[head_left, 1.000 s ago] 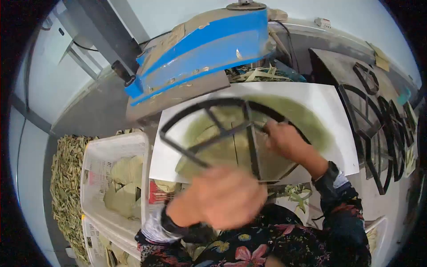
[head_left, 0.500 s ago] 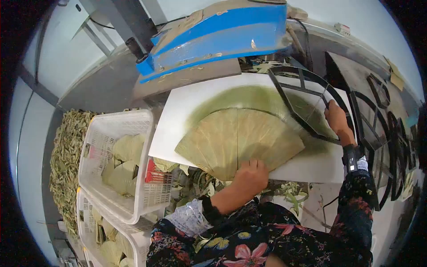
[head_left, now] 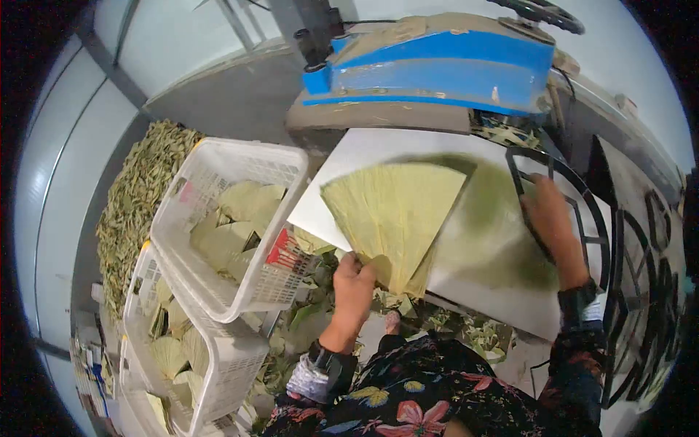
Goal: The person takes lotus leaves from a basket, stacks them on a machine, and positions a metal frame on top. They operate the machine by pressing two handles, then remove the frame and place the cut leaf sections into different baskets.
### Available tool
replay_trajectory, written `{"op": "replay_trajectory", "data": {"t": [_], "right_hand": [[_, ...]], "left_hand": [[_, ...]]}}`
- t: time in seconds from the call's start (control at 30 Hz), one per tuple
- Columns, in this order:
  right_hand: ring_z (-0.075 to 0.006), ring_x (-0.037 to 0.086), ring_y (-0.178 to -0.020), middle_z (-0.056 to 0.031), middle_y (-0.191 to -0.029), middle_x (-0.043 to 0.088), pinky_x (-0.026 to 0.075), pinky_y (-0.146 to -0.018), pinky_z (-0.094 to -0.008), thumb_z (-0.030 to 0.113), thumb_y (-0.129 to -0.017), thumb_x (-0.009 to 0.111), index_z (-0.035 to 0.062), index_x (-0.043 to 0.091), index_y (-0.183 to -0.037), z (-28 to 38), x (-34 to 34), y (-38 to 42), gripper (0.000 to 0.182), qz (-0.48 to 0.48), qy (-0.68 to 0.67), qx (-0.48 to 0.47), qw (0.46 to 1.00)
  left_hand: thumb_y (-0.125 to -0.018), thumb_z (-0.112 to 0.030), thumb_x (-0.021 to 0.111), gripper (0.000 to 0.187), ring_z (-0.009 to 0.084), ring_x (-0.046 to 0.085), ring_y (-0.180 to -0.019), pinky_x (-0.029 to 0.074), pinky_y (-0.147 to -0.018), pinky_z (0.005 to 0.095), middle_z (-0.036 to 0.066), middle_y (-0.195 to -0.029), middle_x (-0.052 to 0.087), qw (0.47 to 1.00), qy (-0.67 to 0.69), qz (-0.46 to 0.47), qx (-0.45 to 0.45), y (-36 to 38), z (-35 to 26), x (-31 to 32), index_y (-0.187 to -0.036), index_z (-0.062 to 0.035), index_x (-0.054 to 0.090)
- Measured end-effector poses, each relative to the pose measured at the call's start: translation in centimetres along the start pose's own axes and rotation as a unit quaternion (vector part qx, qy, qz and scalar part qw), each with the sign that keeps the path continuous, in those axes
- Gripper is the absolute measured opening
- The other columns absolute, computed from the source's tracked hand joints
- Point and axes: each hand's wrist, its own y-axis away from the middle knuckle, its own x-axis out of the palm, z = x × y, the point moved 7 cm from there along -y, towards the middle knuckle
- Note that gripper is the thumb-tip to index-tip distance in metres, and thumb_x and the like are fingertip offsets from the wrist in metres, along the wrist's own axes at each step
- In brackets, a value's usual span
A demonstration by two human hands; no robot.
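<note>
Fan-shaped pieces of pale green dried leaf (head_left: 397,211) lie stacked on the white board (head_left: 324,207), their narrow end toward me. My left hand (head_left: 353,291) is closed at the lower left edge of the leaf pieces, the fingertips pinching there. To the right, my right hand (head_left: 551,218) is wrapped round a bar of a black metal fan-shaped frame (head_left: 598,218), which rests over the right part of the board. A green stain marks the board between the leaf pieces and the frame.
A blue machine (head_left: 444,69) stands behind the board. White plastic crates (head_left: 251,298) holding cut leaf pieces are stacked at left, beside a heap of dried leaves (head_left: 138,211). More black frames (head_left: 644,277) hang at right. Leaf scraps (head_left: 484,336) lie below the board.
My left hand has moved left along the leaf pieces, which now look narrower and shifted, the right part seemingly turned over leftward. My right hand has moved to the frame's left bar; the view has swung.
</note>
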Motion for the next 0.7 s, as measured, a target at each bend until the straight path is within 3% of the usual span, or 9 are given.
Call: {"op": "replay_trajectory", "data": {"t": [0.13, 0.2, 0.27, 0.3, 0.37, 0.43, 0.5, 0.6, 0.7], "right_hand": [[-0.0397, 0.047, -0.111, -0.0250, -0.121, 0.048, 0.037, -0.096, -0.0429, 0.027, -0.086, 0.055, -0.0020, 0.046, -0.120, 10.9, 4.3, -3.2, 0.045, 0.014, -0.095, -0.095, 0.991], [-0.0389, 0.046, -0.114, -0.0263, -0.124, 0.046, 0.034, -0.099, -0.0442, 0.029, -0.088, 0.052, -0.0023, 0.044, -0.123, 14.5, 6.5, -4.7, 0.048, 0.056, -0.142, -0.127, 0.980], [-0.0387, 0.046, -0.113, -0.0247, -0.125, 0.047, 0.033, -0.100, -0.0454, 0.029, -0.088, 0.051, -0.0010, 0.046, -0.123, 14.9, 11.1, -6.4, 0.047, 0.074, -0.114, -0.116, 0.984], [-0.0385, 0.047, -0.112, -0.0231, -0.125, 0.047, 0.032, -0.100, -0.0466, 0.030, -0.088, 0.051, 0.0002, 0.047, -0.122, 14.9, 13.1, -7.2, 0.045, 0.089, -0.080, -0.096, 0.988], [-0.0388, 0.047, -0.112, -0.0215, -0.125, 0.048, 0.031, -0.100, -0.0482, 0.031, -0.087, 0.052, 0.0023, 0.050, -0.122, 16.4, 14.3, -6.8, 0.045, 0.110, 0.030, -0.265, 0.958], [-0.0388, 0.044, -0.114, -0.0219, -0.123, 0.048, 0.031, -0.100, -0.0473, 0.029, -0.085, 0.053, 0.0021, 0.052, -0.119, 15.3, 18.2, -6.4, 0.043, 0.072, 0.113, -0.354, 0.926], [-0.0387, 0.041, -0.116, -0.0228, -0.121, 0.048, 0.031, -0.099, -0.0469, 0.028, -0.085, 0.053, -0.0004, 0.051, -0.119, 16.6, 14.5, -5.3, 0.045, 0.134, -0.044, -0.131, 0.981], [-0.0397, 0.040, -0.112, -0.0234, -0.118, 0.048, 0.031, -0.098, -0.0465, 0.029, -0.085, 0.053, -0.0029, 0.048, -0.120, 19.3, 12.2, -1.9, 0.048, 0.169, -0.050, -0.142, 0.974], [-0.0400, 0.040, -0.110, -0.0235, -0.118, 0.046, 0.032, -0.097, -0.0454, 0.023, -0.084, 0.052, -0.0033, 0.046, -0.121, 18.8, 12.4, 1.0, 0.045, 0.159, -0.038, -0.133, 0.978]], "left_hand": [[-0.080, -0.004, 0.047, 0.030, 0.0096, 0.054, -0.065, 0.043, -0.056, 0.0236, 0.010, -0.076, 0.060, 0.995, -0.077, 0.044, -0.046, -0.6, 4.0, -1.4, -0.107, 0.0085, 0.050], [-0.083, -0.014, 0.051, 0.029, 0.0209, 0.059, -0.063, 0.046, -0.056, 0.0320, 0.016, -0.072, 0.061, 0.990, -0.136, 0.028, -0.008, 0.9, 2.1, -1.6, -0.103, 0.0065, 0.050], [-0.085, -0.027, 0.053, 0.036, 0.0375, 0.061, -0.068, 0.046, -0.059, 0.0431, 0.025, -0.073, 0.060, 0.909, -0.399, -0.010, 0.123, 2.5, -0.3, -1.7, -0.101, 0.0052, 0.051], [-0.087, -0.039, 0.052, 0.045, 0.0470, 0.057, -0.076, 0.045, -0.064, 0.0506, 0.030, -0.076, 0.058, 0.918, -0.388, -0.029, 0.079, 3.1, 0.1, -2.0, -0.100, 0.0046, 0.051], [-0.089, -0.044, 0.050, 0.056, 0.0251, 0.062, -0.078, 0.049, -0.069, 0.0376, 0.019, -0.091, 0.063, 0.960, -0.277, 0.017, -0.038, 3.0, 4.3, -3.0, -0.113, 0.0075, 0.048], [-0.087, -0.053, 0.049, 0.066, 0.0211, 0.058, -0.088, 0.050, -0.071, 0.0338, 0.014, -0.111, 0.054, 0.982, 0.004, 0.070, -0.176, 5.1, 4.1, -1.5, -0.121, 0.0041, 0.044], [-0.085, -0.048, 0.056, 0.063, 0.0195, 0.055, -0.098, 0.051, -0.075, 0.0351, 0.011, -0.122, 0.050, 0.961, 0.158, 0.099, -0.204, 5.8, 4.7, -0.3, -0.125, -0.0005, 0.044], [-0.083, -0.033, 0.064, 0.054, 0.0180, 0.058, -0.094, 0.048, -0.079, 0.0323, 0.008, -0.111, 0.058, 0.937, 0.294, 0.122, -0.146, 5.9, 4.9, -0.2, -0.123, -0.0010, 0.047], [-0.081, -0.020, 0.066, 0.048, 0.0167, 0.059, -0.091, 0.047, -0.080, 0.0299, 0.007, -0.104, 0.061, 0.964, 0.217, 0.036, -0.152, 6.7, 8.2, -1.9, -0.121, -0.0006, 0.047]]}}
